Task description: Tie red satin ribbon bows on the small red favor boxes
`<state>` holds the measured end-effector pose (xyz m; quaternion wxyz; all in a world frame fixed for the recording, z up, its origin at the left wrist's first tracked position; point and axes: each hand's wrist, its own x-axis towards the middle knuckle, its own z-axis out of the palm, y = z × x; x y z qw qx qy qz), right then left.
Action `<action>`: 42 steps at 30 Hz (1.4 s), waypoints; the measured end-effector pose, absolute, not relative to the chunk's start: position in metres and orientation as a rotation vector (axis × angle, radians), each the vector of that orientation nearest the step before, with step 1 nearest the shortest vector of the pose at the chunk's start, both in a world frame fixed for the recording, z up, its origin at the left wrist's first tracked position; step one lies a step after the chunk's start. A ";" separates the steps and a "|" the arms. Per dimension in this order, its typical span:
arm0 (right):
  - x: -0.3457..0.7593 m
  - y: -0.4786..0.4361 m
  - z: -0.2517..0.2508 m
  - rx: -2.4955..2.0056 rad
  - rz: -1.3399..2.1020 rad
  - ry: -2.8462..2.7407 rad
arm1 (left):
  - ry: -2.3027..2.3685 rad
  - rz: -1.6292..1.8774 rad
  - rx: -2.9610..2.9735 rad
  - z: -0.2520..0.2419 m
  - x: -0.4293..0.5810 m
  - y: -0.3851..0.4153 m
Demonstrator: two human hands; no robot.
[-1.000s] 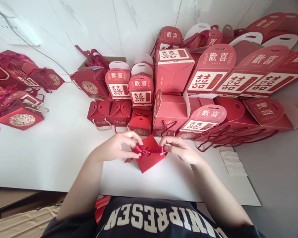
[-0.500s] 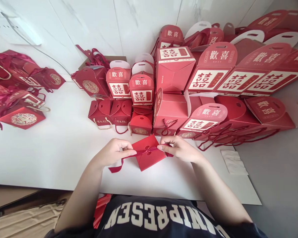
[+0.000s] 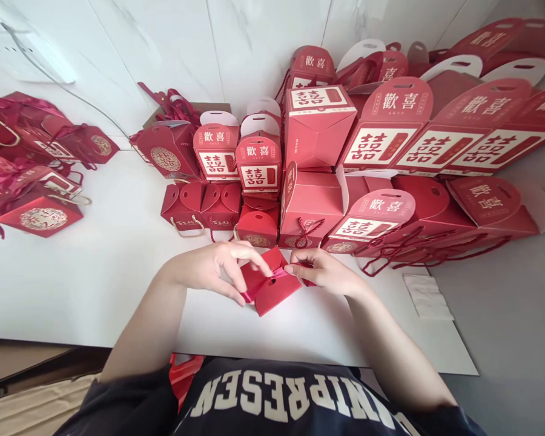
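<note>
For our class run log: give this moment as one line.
left hand: pinches ribbon | right hand: pinches ribbon | small red box: on white table

Red wedding gift boxes [image 3: 315, 124] with white double-happiness labels are stacked along the white table's [image 3: 95, 272] far edge, against the marble wall [image 3: 254, 42]. Ribbon-tied red boxes [image 3: 36, 212] crowd its left edge. A white tissue [image 3: 427, 297] lies at its right edge.

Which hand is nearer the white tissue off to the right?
Right. The right hand sits left of the tissue; the left hand is farther left, beyond the red box.
</note>
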<state>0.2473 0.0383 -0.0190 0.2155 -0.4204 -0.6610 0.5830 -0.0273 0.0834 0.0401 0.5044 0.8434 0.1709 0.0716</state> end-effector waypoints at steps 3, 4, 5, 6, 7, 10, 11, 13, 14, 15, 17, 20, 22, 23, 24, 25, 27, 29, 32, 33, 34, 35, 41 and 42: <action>0.248 0.039 -0.020 -1.166 1.633 -1.813 | 0.298 0.256 1.915 0.027 -0.008 0.087; 0.248 0.039 -0.021 -1.163 1.643 -1.802 | 0.330 0.289 1.870 0.022 -0.003 0.086; 0.248 0.039 -0.022 -1.157 1.657 -1.792 | 0.384 0.326 1.838 0.017 0.001 0.085; 0.249 0.039 -0.023 -1.152 1.672 -1.782 | 0.455 0.365 1.822 0.014 0.004 0.084; 0.249 0.039 -0.024 -1.146 1.686 -1.773 | 0.530 0.399 1.818 0.011 0.006 0.082; 0.251 0.041 -0.028 -1.131 1.706 -1.759 | 0.684 0.416 1.813 0.007 0.006 0.079; 0.253 0.041 -0.029 -1.124 1.701 -1.764 | 0.715 0.406 1.811 0.007 0.006 0.079; 0.257 0.043 -0.029 -1.109 1.678 -1.796 | 0.761 0.376 1.833 0.008 0.004 0.080; 0.259 0.043 -0.027 -1.101 1.666 -1.818 | 0.781 0.362 1.854 0.008 0.003 0.081; 0.261 0.043 -0.025 -1.088 1.654 -1.838 | 0.803 0.345 1.875 0.008 0.003 0.082; 0.264 0.041 -0.019 -1.024 1.635 -1.892 | 0.835 0.307 1.903 0.009 0.002 0.084; 0.261 0.037 -0.011 -0.831 1.568 -1.967 | 0.831 0.271 1.948 0.009 0.002 0.085; 0.253 0.034 -0.009 -0.731 1.477 -1.979 | 0.798 0.259 1.995 0.009 0.003 0.085; 0.248 0.033 -0.009 -0.708 1.411 -1.985 | 0.783 0.258 2.015 0.009 0.003 0.086; 0.242 0.032 -0.010 -0.702 1.333 -2.004 | 0.771 0.258 2.027 0.009 0.002 0.086; 0.237 0.032 -0.010 -0.711 1.239 -2.037 | 0.764 0.258 2.034 0.009 0.002 0.086; 0.229 0.030 -0.011 -0.762 1.025 -2.130 | 0.759 0.263 2.038 0.010 0.001 0.085; 0.223 0.028 -0.010 -0.839 0.808 -2.223 | 0.755 0.279 2.052 0.010 0.000 0.083; 0.218 0.023 -0.007 -0.927 0.554 -2.333 | 0.748 0.325 2.093 0.009 -0.001 0.080; 0.217 0.022 -0.006 -0.944 0.505 -2.357 | 0.746 0.341 2.100 0.008 -0.001 0.079; 0.217 0.021 -0.005 -0.951 0.488 -2.364 | 0.747 0.355 2.102 0.007 -0.001 0.078; 0.217 0.021 -0.005 -0.951 0.508 -2.346 | 0.754 0.368 2.101 0.007 -0.001 0.077; 0.220 0.026 -0.009 -1.044 0.872 -1.937 | 0.824 0.372 2.118 0.010 0.000 0.073; 0.219 0.027 -0.011 -1.066 0.892 -1.929 | 0.832 0.371 2.113 0.010 0.000 0.072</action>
